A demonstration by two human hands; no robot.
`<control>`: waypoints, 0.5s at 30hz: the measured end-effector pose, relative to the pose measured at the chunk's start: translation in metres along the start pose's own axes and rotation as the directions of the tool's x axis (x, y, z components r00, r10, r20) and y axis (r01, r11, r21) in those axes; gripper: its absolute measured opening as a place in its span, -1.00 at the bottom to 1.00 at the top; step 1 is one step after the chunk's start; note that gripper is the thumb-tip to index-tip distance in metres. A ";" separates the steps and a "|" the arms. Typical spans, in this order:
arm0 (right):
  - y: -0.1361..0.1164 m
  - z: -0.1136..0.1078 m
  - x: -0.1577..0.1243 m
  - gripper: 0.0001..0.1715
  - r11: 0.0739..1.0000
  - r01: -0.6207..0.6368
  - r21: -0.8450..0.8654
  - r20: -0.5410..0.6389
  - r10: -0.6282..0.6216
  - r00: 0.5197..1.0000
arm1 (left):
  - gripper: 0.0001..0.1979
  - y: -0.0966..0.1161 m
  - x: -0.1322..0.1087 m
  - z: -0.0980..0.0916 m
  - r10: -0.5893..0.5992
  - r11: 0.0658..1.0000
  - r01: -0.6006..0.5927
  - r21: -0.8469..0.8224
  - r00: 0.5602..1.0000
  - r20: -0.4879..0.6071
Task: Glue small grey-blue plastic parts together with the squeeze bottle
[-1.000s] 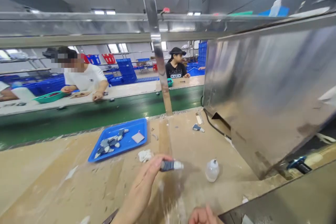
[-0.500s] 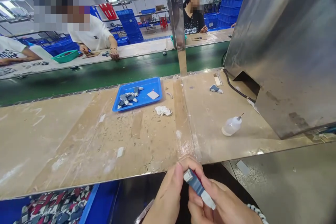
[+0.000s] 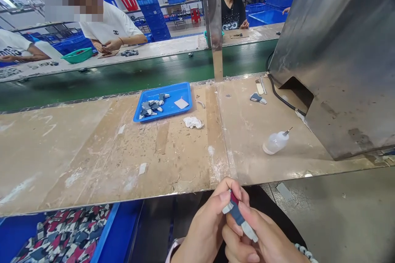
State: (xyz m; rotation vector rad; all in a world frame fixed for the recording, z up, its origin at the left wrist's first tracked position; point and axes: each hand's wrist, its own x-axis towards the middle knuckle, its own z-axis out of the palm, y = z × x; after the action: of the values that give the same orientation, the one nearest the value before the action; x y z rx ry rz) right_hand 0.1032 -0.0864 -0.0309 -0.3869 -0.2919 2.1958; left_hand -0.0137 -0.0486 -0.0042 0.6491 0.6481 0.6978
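Between my two hands, just off the table's front edge, is a small blue, white and dark red moulded piece (image 3: 237,214); its exact kind I cannot make out. My left hand (image 3: 208,222) is closed on its upper end, thumb pressed by the white tip. My right hand (image 3: 262,230) pinches its middle and lower part between thumb and fingers. Beyond them on the table lies a crumpled white tissue (image 3: 193,122). A translucent squeeze bottle (image 3: 275,143) with a thin metal tip stands to the right.
A blue tray (image 3: 166,117) holds several similar pieces and a pale square. Another piece (image 3: 258,98) lies near a metal housing (image 3: 348,70). Lower left, a blue crate (image 3: 106,230) is full of pieces. Past the green conveyor (image 3: 148,71), people sit working.
The piece has turned slightly in my hands, and my left thumb has shifted onto its upper end. The view has tilted down a little. Across the conveyor, a person's hands have come together.
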 end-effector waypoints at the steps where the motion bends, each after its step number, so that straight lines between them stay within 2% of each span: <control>1: 0.000 -0.001 0.000 -0.45 1.000 0.003 0.013 0.017 -0.003 1.000 | -0.69 0.000 0.001 0.000 0.000 1.000 0.000 0.017 1.000 -0.002; 4: 0.000 -0.004 0.003 -0.46 0.999 -0.002 0.044 0.047 0.000 0.999 | -0.68 0.000 0.003 -0.002 -0.008 0.998 0.010 0.070 1.000 -0.022; 9: 0.001 -0.004 0.010 -0.44 0.997 -0.027 0.067 0.014 0.026 1.000 | -0.70 -0.002 0.008 -0.009 0.019 0.990 -0.009 0.144 0.997 -0.070; 12: 0.001 -0.006 0.015 -0.42 0.995 -0.030 0.091 0.038 0.026 0.999 | -0.62 -0.005 0.009 -0.015 0.069 0.960 -0.036 0.277 0.991 -0.111; 15: 0.000 -0.010 0.020 -0.41 0.994 -0.027 0.102 0.073 0.020 0.997 | -0.50 -0.008 0.005 -0.017 0.147 0.890 -0.056 0.453 0.975 -0.168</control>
State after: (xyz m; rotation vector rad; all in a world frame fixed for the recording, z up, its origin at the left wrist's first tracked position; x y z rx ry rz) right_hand 0.0955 -0.0700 -0.0436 -0.2556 -0.2133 2.2406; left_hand -0.0200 -0.0444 -0.0219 1.0544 0.9799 0.7225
